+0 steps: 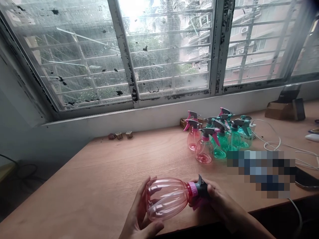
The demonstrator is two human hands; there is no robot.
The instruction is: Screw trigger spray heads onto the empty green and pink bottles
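Observation:
A clear pink spray bottle [168, 199] lies on its side in the air above the table's near edge, its base toward the left. My left hand [139, 212] is wrapped round the base end, thumb below and fingers behind. At the other end, my right hand [215, 196] grips the dark grey spray head [202, 188], just past the pink collar [192, 189]. The pink trigger hangs below, partly hidden by my right fingers. No liquid shows inside the bottle.
Pink spray bottles [204, 152] and green spray bottles [234, 137] stand grouped on the wooden table [99, 179]. Small boxes [119, 135] sit by the wall. White cables [279, 142], a dark phone-like slab [306, 179] and a brown box [279, 109] are at right. One patch is pixelated.

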